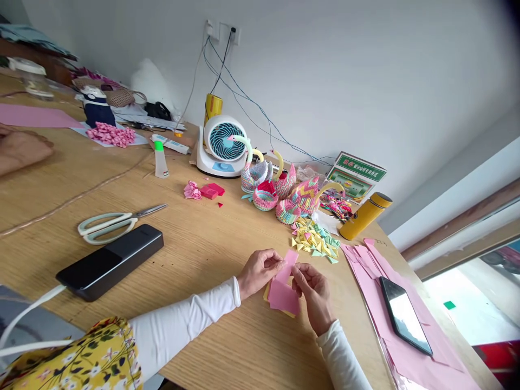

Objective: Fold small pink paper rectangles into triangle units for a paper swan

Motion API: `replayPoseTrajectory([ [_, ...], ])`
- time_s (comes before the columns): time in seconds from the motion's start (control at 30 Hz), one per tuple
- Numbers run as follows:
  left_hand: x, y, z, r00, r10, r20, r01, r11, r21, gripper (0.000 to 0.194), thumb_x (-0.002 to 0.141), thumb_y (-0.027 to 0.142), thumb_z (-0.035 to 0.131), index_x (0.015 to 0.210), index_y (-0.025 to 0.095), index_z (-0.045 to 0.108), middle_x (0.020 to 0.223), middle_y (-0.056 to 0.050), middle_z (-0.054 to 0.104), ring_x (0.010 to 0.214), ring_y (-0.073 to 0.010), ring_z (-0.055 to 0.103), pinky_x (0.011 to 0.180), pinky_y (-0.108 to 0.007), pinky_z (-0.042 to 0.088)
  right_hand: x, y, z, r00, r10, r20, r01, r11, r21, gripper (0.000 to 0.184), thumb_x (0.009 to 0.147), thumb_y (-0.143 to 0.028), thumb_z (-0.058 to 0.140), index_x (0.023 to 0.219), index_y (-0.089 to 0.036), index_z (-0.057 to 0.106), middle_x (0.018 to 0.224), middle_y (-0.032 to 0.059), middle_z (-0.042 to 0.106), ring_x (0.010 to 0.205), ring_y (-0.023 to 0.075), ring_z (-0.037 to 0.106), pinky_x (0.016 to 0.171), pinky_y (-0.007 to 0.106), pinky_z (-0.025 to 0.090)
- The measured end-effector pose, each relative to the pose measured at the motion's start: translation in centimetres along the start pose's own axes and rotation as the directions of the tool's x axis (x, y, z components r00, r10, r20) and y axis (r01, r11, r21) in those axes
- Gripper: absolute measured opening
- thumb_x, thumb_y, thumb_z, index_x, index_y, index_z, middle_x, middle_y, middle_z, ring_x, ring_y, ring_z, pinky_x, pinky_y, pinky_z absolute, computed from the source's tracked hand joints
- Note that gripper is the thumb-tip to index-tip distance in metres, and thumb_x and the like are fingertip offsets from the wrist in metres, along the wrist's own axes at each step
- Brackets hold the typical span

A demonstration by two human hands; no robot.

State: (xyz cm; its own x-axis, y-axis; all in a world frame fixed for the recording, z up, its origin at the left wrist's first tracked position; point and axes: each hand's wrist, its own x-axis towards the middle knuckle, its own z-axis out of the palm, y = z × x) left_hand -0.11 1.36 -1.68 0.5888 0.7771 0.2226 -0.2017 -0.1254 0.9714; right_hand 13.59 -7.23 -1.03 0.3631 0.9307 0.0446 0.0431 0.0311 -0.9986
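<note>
Between my two hands is a small pink paper strip (290, 259), standing up above the table. My left hand (262, 271) pinches its left edge between thumb and fingers. On the strip's right side, my right hand (312, 292) closes thumb and forefinger on the edge. Just beneath lie more pink paper pieces (283, 297), stacked over yellow paper (267, 293) whose edges peek out. A pile of folded yellow and green paper triangles (314, 238) sits beyond my hands.
Folded-paper swans (292, 192) stand near a small fan (225, 142). Scissors (108, 225) and a black power bank (111, 262) are at left. Pink sheets (374, 271) bear a phone (405, 315) at right, near a yellow bottle (365, 215). Another person's hand (24, 149) rests far left.
</note>
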Motion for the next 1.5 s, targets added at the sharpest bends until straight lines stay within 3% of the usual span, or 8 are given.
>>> replayPoseTrajectory([
  [0.2,-0.1,0.2,0.0,0.998,0.060,-0.033,-0.058,0.996,0.062,0.030,0.077,0.039,0.064,0.071,0.011,0.058,0.058,0.003,0.051,0.054,-0.0080,0.047,0.053,-0.018,0.039,-0.1,-0.3,0.3,0.999,0.027,0.031,-0.028,0.998,0.056,0.031,0.073,-0.043,0.072,0.085,-0.016,0.063,0.069,0.0037,0.066,0.061,0.0120,0.058,0.052,0.021,0.043],
  [0.4,-0.1,0.4,0.0,0.999,0.039,0.032,-0.041,0.998,0.057,0.027,0.078,0.037,0.062,0.078,0.011,0.059,0.067,-0.001,0.059,0.060,-0.0097,0.054,0.057,-0.018,0.043,0.0,0.0,0.4,1.000,0.022,0.014,-0.024,0.992,0.124,0.030,0.073,-0.041,0.072,0.087,-0.016,0.061,0.071,0.0029,0.066,0.058,0.0119,0.056,0.053,0.023,0.045],
  [0.67,-0.3,1.0,0.1,0.992,-0.039,0.124,0.056,0.989,-0.139,0.036,0.075,0.042,0.066,0.091,0.010,0.059,0.070,-0.001,0.058,0.058,-0.0100,0.055,0.051,-0.020,0.049,-0.1,-0.1,0.4,0.998,0.049,0.029,-0.056,0.956,0.290,0.023,0.070,-0.033,0.075,0.081,-0.017,0.063,0.066,-0.0014,0.061,0.052,0.0079,0.050,0.049,0.020,0.040],
  [0.9,-0.7,1.7,0.3,0.983,-0.108,0.148,0.140,0.964,-0.224,0.031,0.072,0.035,0.067,0.085,0.007,0.065,0.071,-0.004,0.061,0.061,-0.0118,0.059,0.054,-0.025,0.054,-0.2,-0.3,0.3,0.995,0.069,0.071,-0.090,0.924,0.371,0.018,0.070,-0.032,0.074,0.076,-0.018,0.064,0.067,0.0005,0.064,0.059,0.0107,0.056,0.052,0.021,0.043],
  [1.07,-0.7,1.9,0.2,0.953,-0.271,0.137,0.303,0.875,-0.378,0.017,0.071,0.022,0.066,0.081,0.008,0.064,0.069,-0.004,0.063,0.059,-0.0101,0.059,0.052,-0.020,0.052,-0.4,-0.5,0.4,0.994,0.037,0.105,-0.068,0.949,0.308,0.020,0.072,-0.034,0.073,0.081,-0.018,0.067,0.073,0.0017,0.065,0.062,0.0111,0.056,0.058,0.023,0.046],
  [1.3,-0.6,2.2,0.0,0.868,-0.431,0.248,0.492,0.674,-0.550,0.015,0.073,0.013,0.066,0.087,0.007,0.066,0.073,-0.005,0.064,0.059,-0.0066,0.057,0.052,-0.014,0.050,-0.6,-0.2,0.3,0.992,-0.108,0.070,0.097,0.984,0.150,0.024,0.074,-0.036,0.071,0.091,-0.019,0.067,0.087,0.0046,0.066,0.074,0.0148,0.058,0.064,0.026,0.047],
  [1.4,-0.7,2.0,0.1,0.863,-0.409,0.295,0.504,0.679,-0.533,0.017,0.074,0.017,0.067,0.088,0.007,0.065,0.074,-0.004,0.061,0.056,-0.0059,0.055,0.049,-0.015,0.049,-0.5,-0.1,0.3,0.989,-0.137,0.047,0.133,0.988,0.084,0.023,0.076,-0.038,0.069,0.091,-0.020,0.068,0.083,0.0044,0.067,0.074,0.0156,0.059,0.063,0.027,0.047],
  [1.5,-0.9,2.0,0.2,0.900,-0.352,0.256,0.433,0.780,-0.452,0.017,0.076,0.023,0.062,0.087,0.010,0.061,0.073,-0.003,0.058,0.054,-0.0073,0.054,0.045,-0.017,0.047,-0.4,0.0,0.2,0.990,-0.140,0.006,0.139,0.990,0.038,0.024,0.076,-0.039,0.070,0.088,-0.018,0.069,0.072,0.0032,0.067,0.064,0.0136,0.058,0.058,0.026,0.046],
])
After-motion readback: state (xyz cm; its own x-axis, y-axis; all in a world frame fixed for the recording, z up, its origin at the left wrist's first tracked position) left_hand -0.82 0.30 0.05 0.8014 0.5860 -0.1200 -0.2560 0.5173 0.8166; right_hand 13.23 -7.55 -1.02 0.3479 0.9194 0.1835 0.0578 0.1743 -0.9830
